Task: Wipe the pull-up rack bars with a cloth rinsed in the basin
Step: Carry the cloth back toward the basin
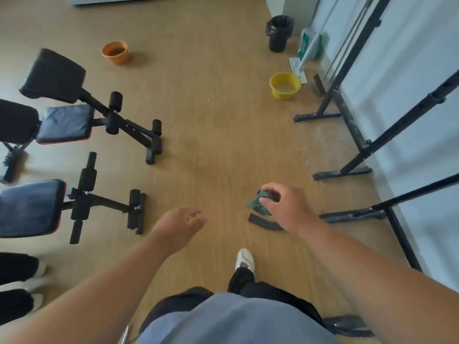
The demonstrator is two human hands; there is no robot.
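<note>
Wood-look floor (223, 135) fills the view; pull-up rack bars (352, 130) run along the right wall, tops cut off by the frame edge; black padded benches (62, 120) on the left, partly cropped; yellow basin (285, 85) near the rack's far foot, contents unclear; orange basin (116, 52) well apart, far left; black bin (279, 33) by the wall; right hand (285, 209) grips a crumpled green cloth (258, 203), fingers curled round it, cloth partly hidden; left hand (181, 224) loose, fingers relaxed, holding nothing; dark strip (263, 222) on the floor below the cloth, identity unclear.
</note>
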